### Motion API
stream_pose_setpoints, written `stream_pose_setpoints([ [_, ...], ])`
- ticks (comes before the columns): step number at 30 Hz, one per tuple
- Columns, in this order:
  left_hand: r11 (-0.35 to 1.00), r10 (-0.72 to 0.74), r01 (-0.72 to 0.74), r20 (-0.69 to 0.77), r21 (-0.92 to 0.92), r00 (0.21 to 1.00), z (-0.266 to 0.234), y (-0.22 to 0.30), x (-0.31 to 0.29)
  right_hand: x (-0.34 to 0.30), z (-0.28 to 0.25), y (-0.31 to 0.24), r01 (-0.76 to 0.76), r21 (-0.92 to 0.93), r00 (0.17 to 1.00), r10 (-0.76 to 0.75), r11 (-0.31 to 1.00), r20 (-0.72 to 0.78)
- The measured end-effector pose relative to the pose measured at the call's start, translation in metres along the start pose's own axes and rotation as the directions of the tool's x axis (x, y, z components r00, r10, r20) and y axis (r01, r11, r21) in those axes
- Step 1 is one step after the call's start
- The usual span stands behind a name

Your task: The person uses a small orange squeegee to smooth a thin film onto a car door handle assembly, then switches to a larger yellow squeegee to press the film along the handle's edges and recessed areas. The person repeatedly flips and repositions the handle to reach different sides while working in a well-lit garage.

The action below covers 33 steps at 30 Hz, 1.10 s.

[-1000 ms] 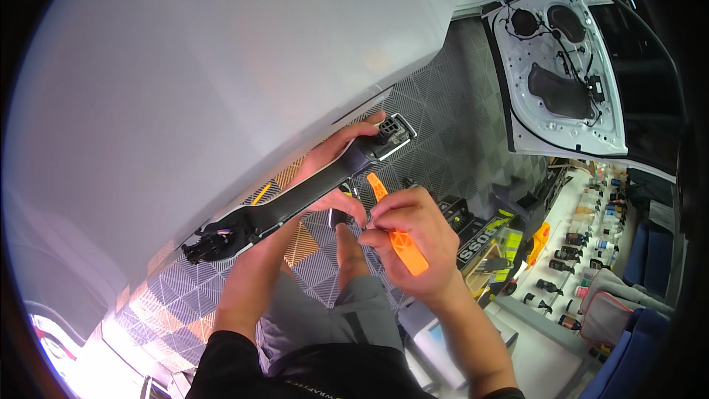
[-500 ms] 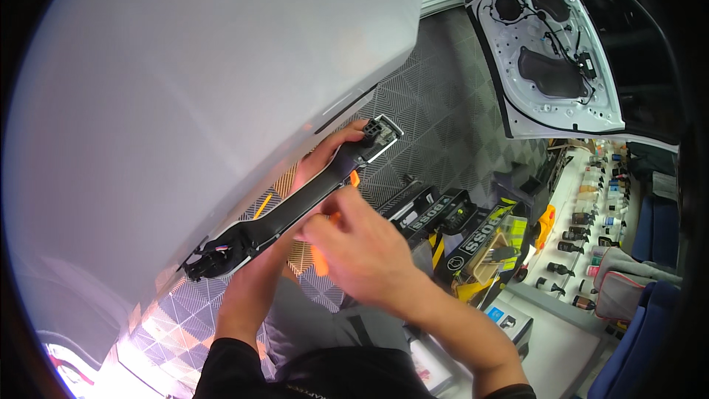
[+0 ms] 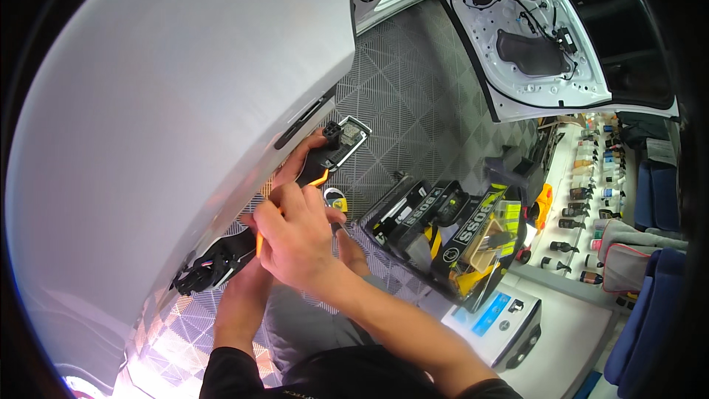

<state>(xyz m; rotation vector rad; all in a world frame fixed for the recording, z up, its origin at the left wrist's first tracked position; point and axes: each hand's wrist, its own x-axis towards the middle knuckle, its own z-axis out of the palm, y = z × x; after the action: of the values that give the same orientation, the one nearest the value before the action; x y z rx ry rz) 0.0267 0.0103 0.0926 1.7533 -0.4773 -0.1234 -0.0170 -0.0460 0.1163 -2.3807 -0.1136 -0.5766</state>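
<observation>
A long black handle assembly (image 3: 221, 257) with a connector end (image 3: 341, 136) lies against the lower edge of a white car body panel (image 3: 170, 103). My left hand (image 3: 299, 165) grips the upper part of this black part from beneath. My right hand (image 3: 295, 236) is closed on an orange pry tool (image 3: 319, 179), pressing it against the black part's middle. Most of the tool is hidden by my fingers.
A grey tiled floor (image 3: 413, 96) runs below. An open black and yellow tool case (image 3: 450, 229) stands to the right. A removed white car door (image 3: 546, 29) leans at the upper right. A shelf with several bottles (image 3: 591, 185) and a white device (image 3: 491, 321) sit right.
My right hand has moved up and left from below the black part onto its middle, bringing the orange tool against it. The view has shifted, so the door and tool case sit lower.
</observation>
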Motion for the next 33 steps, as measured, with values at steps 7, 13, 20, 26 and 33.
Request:
stream_pose_setpoints([
  [7,0.962,-0.051,0.027,-0.082,-0.272,0.995,0.026,-0.039,-0.006,-0.009,-0.003,0.009,-0.076,0.261,0.978,0.123,0.962,-0.166],
  [13,0.975,-0.029,0.013,-0.068,-0.224,0.997,0.04,-0.089,0.002,-0.017,-0.023,0.027,-0.001,0.432,0.988,0.069,0.902,-0.141],
  [20,0.931,-0.01,-0.037,-0.127,-0.362,0.992,0.044,-0.071,-0.001,-0.012,-0.031,0.029,0.002,0.315,0.998,0.016,0.949,-0.054],
  [26,0.759,-0.033,-0.046,-0.108,-0.649,0.994,0.05,-0.055,-0.008,-0.006,-0.044,0.033,-0.027,0.341,0.999,0.015,0.94,0.038],
  [33,0.495,-0.159,0.022,-0.066,-0.869,0.985,0.064,-0.058,-0.009,-0.004,-0.053,0.039,-0.062,0.438,0.997,0.034,0.897,0.072],
])
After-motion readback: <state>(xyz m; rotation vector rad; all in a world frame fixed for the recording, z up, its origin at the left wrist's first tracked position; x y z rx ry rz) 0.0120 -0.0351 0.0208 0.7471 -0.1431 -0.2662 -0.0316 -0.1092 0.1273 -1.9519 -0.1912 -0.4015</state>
